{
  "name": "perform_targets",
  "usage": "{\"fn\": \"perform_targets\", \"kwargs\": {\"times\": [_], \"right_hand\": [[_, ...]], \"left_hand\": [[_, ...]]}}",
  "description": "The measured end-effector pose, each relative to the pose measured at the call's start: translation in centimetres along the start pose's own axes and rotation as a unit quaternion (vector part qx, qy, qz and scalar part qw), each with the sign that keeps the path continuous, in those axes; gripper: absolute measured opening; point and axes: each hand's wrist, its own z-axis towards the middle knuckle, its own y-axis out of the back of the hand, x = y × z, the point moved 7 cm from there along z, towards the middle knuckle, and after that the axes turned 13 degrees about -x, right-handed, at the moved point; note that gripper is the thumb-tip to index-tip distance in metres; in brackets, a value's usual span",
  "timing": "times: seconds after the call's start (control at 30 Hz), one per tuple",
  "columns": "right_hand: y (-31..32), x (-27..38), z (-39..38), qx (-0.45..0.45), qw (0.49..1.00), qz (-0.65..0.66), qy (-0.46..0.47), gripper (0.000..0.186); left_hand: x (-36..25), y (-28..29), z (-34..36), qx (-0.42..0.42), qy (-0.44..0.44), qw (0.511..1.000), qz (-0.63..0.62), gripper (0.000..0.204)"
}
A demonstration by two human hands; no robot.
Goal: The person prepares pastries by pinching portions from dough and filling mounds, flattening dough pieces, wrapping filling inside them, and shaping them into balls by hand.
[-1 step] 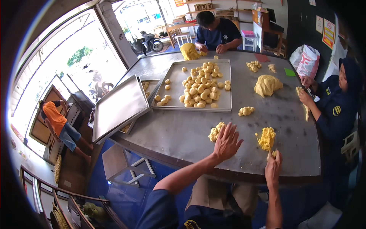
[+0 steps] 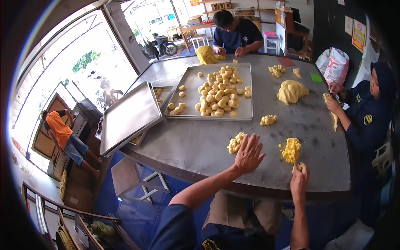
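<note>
The two hands are well apart over the near side of the grey metal worktop (image 2: 200,146). The left hand (image 2: 249,155) is spread flat, palm down, just beside a pile of small pale dough pieces (image 2: 236,143); whether the palm touches the metal cannot be told. The right hand (image 2: 299,179) has its fingers closed around a small yellow lump (image 2: 297,168), right at the near end of a crumbly yellow mound (image 2: 291,151). Whether it also grips a tool is too small to tell.

Farther in, between the two hands, lies another small dough cluster (image 2: 268,120), with a large smooth lump of dough (image 2: 292,91) beyond it. To the left, a wide metal tray (image 2: 245,74) carries many round dough balls (image 2: 216,98), mostly heaped toward its right half. A second tray (image 2: 131,114) sits at an angle beside it, overhanging the worktop's edge. One co-worker (image 2: 237,37) sits at the far side near a big yellow block (image 2: 206,55); another (image 2: 366,100), at the right, holds a long dough strip (image 2: 334,121).
</note>
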Motion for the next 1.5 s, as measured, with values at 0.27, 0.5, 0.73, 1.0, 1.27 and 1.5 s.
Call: {"fn": "perform_targets", "kwargs": {"times": [0.27, 0.5, 0.73, 1.0, 1.27, 1.5], "right_hand": [[0.1, -0.6, 3.0, -0.015, 0.996, 0.075, -0.049, 0.026], [-0.2, -3.8, 4.3, 0.082, 0.996, 0.017, -0.030, 0.031], [0.6, 0.6, -1.5, 0.052, 0.996, 0.059, -0.048, 0.055], [3.4, 1.2, 0.1, 0.067, 0.978, 0.193, -0.031, 0.029], [0.3, 11.7, -2.9, 0.180, 0.951, 0.219, 0.119, 0.031], [2.4, 8.9, -1.2, 0.091, 0.948, 0.304, 0.032, 0.052]], "left_hand": [[2.8, -3.5, 1.0, -0.038, -0.043, 0.998, -0.041, 0.057], [0.9, -2.8, 1.1, -0.083, -0.042, 0.996, -0.001, 0.034], [-0.3, -3.7, -1.4, -0.073, -0.043, 0.986, 0.141, 0.027], [-0.8, -0.4, -6.7, 0.055, 0.016, 0.992, 0.114, 0.023], [2.0, 1.9, -7.8, -0.048, 0.340, 0.908, -0.239, 0.021], [0.2, -0.2, -8.4, -0.010, 0.449, 0.741, -0.500, 0.041]]}}
